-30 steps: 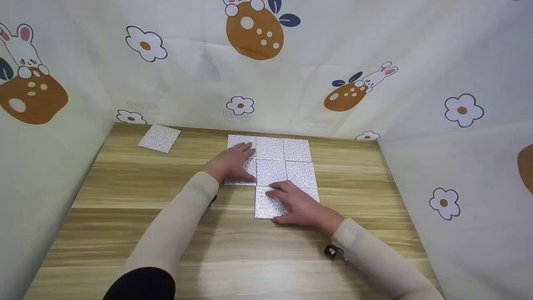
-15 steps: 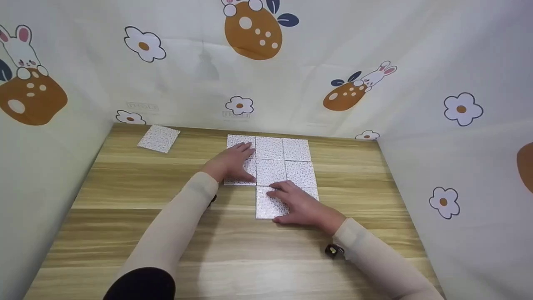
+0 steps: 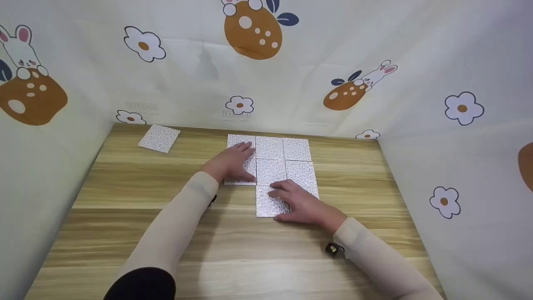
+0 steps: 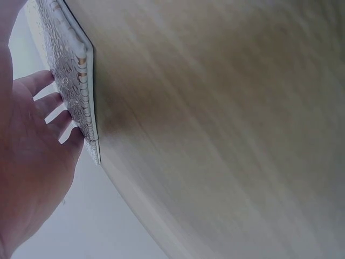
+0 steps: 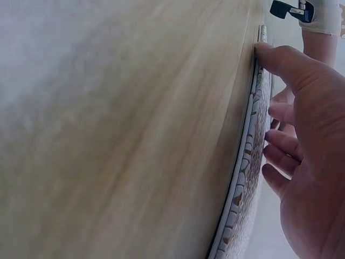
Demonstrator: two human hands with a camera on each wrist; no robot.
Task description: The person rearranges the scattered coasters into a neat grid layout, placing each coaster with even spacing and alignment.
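Observation:
White speckled square tiles lie flat in rows on the wooden table in the head view. Over the left column, my left hand point(image 3: 231, 162) rests with its fingers on the back-left tile point(image 3: 235, 139) and its thumb at the right edge of the tile in front point(image 3: 235, 180). My right hand point(image 3: 304, 205) spreads across the front-row tile point(image 3: 265, 205), thumb against its near edge, fingertips near its far edge. It partly hides another tile point(image 3: 313, 191) to the right. In the right wrist view the thumb point(image 5: 280, 59) presses the tile's side point(image 5: 242, 162), with the fingers slightly bent above.
A single speckled tile point(image 3: 159, 138) lies apart at the back left of the table point(image 3: 137, 183). Printed curtain sheets point(image 3: 287, 91) stand along the back and both sides. A small black device point(image 3: 333, 250) is at the right wrist.
My right hand and the front-row tile under it have shifted slightly away from me, closing up against the row behind. The left hand stays in place.

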